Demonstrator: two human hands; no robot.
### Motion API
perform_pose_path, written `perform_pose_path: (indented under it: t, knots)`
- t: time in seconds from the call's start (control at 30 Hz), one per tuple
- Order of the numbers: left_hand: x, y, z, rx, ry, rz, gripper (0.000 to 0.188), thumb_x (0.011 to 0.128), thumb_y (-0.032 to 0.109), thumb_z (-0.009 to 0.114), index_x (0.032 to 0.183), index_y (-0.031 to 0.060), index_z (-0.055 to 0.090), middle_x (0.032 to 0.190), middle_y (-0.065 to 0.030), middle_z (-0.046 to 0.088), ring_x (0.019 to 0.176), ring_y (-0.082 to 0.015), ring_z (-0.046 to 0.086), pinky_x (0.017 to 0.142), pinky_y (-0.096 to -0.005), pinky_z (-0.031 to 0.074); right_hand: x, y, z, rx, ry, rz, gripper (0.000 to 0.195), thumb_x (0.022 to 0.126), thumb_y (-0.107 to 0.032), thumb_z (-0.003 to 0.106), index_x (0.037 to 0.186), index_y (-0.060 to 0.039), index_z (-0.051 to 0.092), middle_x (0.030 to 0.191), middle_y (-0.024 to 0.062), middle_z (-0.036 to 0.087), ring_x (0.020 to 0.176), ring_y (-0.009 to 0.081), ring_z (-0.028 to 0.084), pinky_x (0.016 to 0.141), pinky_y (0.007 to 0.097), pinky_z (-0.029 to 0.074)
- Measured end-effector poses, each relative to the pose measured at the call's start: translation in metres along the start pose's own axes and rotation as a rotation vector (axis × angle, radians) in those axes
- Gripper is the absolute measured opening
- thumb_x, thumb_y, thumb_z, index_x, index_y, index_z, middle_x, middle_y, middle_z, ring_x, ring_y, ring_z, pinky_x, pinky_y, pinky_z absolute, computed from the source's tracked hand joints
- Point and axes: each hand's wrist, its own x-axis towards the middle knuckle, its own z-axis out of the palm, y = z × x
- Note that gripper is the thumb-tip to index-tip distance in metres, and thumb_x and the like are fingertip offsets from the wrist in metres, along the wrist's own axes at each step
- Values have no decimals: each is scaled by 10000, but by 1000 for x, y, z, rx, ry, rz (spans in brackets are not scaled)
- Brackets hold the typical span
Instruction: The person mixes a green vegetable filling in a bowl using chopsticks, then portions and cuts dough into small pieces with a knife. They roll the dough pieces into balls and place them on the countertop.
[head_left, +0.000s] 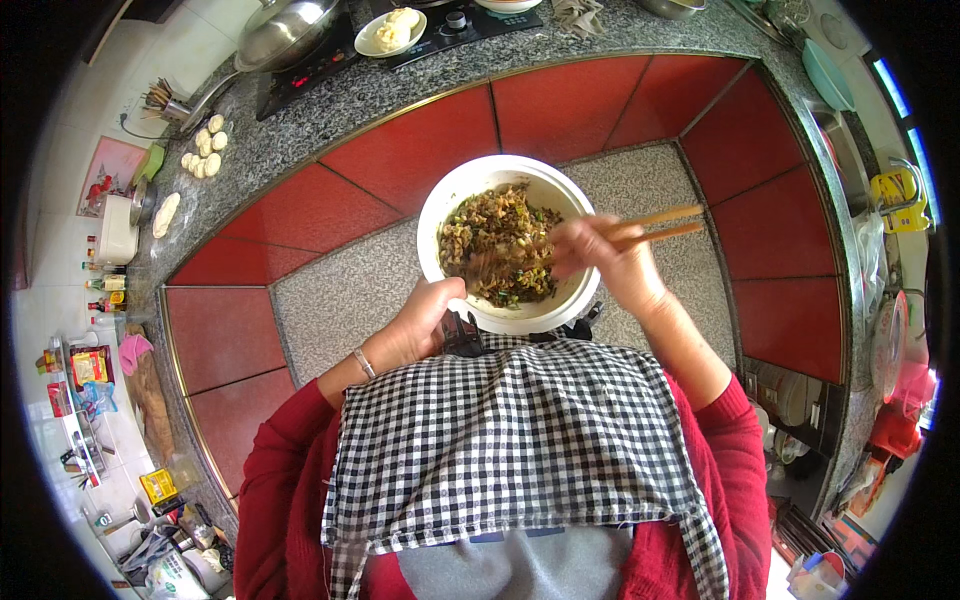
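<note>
My left hand (431, 311) grips the near left rim of a white bowl (581, 199), thumb over the edge. The bowl is held in front of my checked apron (510, 442), above the floor. Inside it lies a chopped filling (502, 217) of brown bits with green pieces. A pair of wooden chopsticks (664, 223) is held in my right hand (600, 251), over the bowl's right side. Their lower ends are blurred among the filling, and so are my right fingers.
Small dough pieces (204, 146) and a longer dough strip (166, 215) lie on the granite counter (247, 127) at the left. A lidded pan (289, 34) stands on the cooktop, beside a plate of pale buns (395, 31). Red cabinets (427, 154) curve around the floor; a sink faucet (911, 176) is at right.
</note>
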Motion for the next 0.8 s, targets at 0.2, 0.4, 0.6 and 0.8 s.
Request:
perform_pose_path:
  t: [0.2, 0.4, 0.6, 0.8]
  knots:
    - [8, -5, -4, -53, 9, 19, 163, 782, 46, 497, 906, -40, 561, 793, -102, 614, 630, -160, 630, 524, -276, 538, -5, 1, -19, -12, 174, -111, 257, 945, -203, 562, 970, 45, 628, 835, 133, 683, 726, 204, 689, 649, 289, 575]
    - [17, -11, -15, -6, -6, 27, 80, 802, 60, 511, 788, 15, 575, 710, -49, 577, 559, -110, 566, 495, -273, 510, -1, 19, -19, 190, 377, -11, 283, 950, -228, 549, 984, 46, 613, 843, 151, 680, 706, 214, 692, 634, 292, 576]
    - [20, -10, -17, -4, 15, 1, 124, 790, 71, 530, 864, -7, 591, 730, -68, 597, 596, -138, 603, 527, -290, 531, -17, 11, -18, 34, 288, 2, 259, 950, -200, 545, 975, 46, 619, 860, 153, 681, 702, 206, 689, 637, 288, 574]
    - [-2, 7, 8, 26, 0, 65, 242, 765, 62, 542, 975, -53, 573, 818, -116, 621, 662, -184, 634, 563, -310, 552, 15, 1, 12, -230, 167, -264, 209, 909, -151, 604, 1033, 14, 636, 872, 100, 664, 796, 186, 647, 709, 304, 536]
